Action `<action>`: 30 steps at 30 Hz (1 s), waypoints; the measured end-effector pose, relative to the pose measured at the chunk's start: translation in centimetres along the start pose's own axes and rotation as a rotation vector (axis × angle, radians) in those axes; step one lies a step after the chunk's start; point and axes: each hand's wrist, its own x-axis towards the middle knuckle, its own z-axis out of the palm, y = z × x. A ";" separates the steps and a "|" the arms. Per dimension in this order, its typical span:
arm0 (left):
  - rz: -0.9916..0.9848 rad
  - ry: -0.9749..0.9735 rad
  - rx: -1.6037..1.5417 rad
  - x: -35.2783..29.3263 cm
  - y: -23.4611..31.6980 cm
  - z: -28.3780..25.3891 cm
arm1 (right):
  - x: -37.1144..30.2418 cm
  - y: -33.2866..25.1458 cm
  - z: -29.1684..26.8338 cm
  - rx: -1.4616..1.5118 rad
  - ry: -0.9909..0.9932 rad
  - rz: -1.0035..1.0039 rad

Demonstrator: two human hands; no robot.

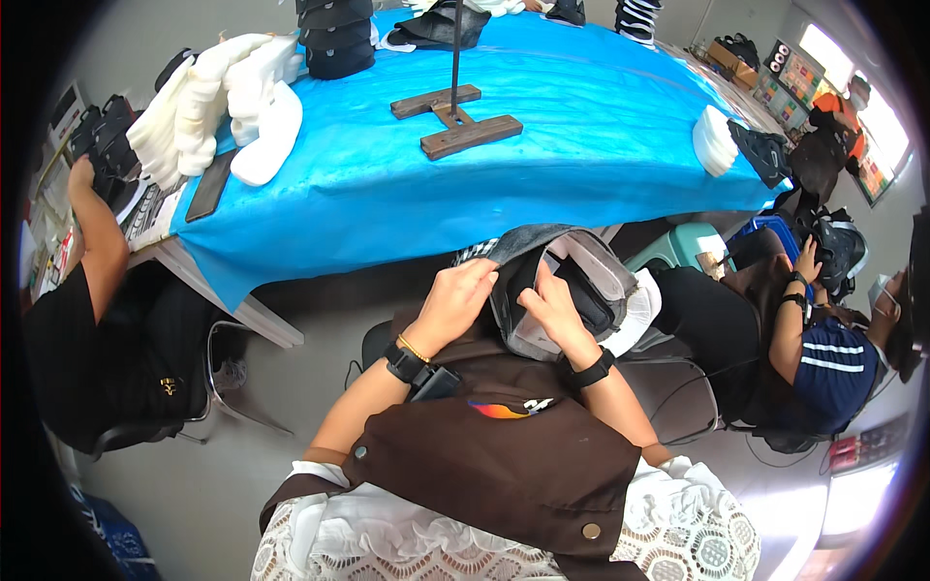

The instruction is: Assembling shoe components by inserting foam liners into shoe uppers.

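On my lap, close to the table's front edge, lies a dark grey cap [539, 238] with its inside facing up. A light lining shows in its opening. My left hand [450, 308] pinches the cap's left edge, beside a patch of black-and-white check. Reaching into the opening, my right hand [557, 312] has bent fingers closed on the cap's inner band; its fingertips are partly hidden. A white curved piece [636, 315] shows at the cap's right side.
A blue-covered table [358, 165] stands ahead, bearing a wooden stand [472, 135], stacked black caps [335, 39] and white curved forms [266, 131]. A co-worker [823, 373] sits at the right, another person [73, 339] at the left. A green bin [678, 250] is under the table's right side.
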 end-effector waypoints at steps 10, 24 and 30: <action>-0.578 -0.055 -0.947 -1.5 -5.5 1.6 | 0.7 3.4 0.1 0.604 -0.046 0.434; -0.054 0.201 0.191 -0.6 0.1 -0.1 | 0.2 1.4 1.0 0.242 -0.015 0.245; -0.337 -0.188 0.495 -1.0 4.0 0.3 | 1.2 2.6 0.5 0.468 -0.136 0.392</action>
